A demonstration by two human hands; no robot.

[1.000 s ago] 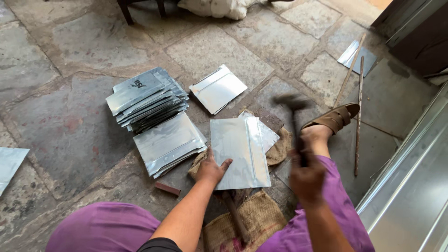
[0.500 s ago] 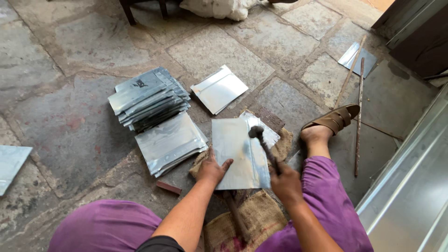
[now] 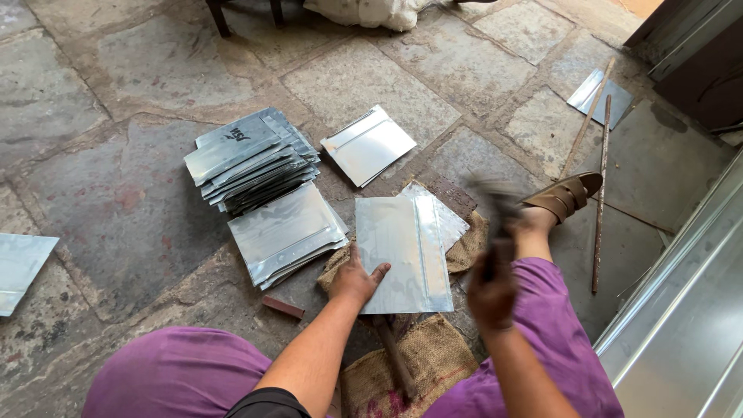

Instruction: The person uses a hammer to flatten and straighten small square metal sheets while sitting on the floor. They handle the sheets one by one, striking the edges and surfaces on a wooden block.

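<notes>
Pressing flat on the near left corner of a shiny metal sheet point(image 3: 404, 251), your left hand point(image 3: 356, 280) pins it to the floor; its long axis runs away from you. Your right hand point(image 3: 492, 292), just right of it, grips a blurred hammer point(image 3: 495, 213) raised over the folded right edge. Farther left lie two stacks of similar sheets point(image 3: 255, 159), the top one with dark handwriting.

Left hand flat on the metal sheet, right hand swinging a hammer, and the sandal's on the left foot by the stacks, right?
Not quite. The sandal lies right of the metal sheet, away from the stacks, as the head view shows. Left hand presses the sheet; right hand holds the blurred hammer.
</notes>
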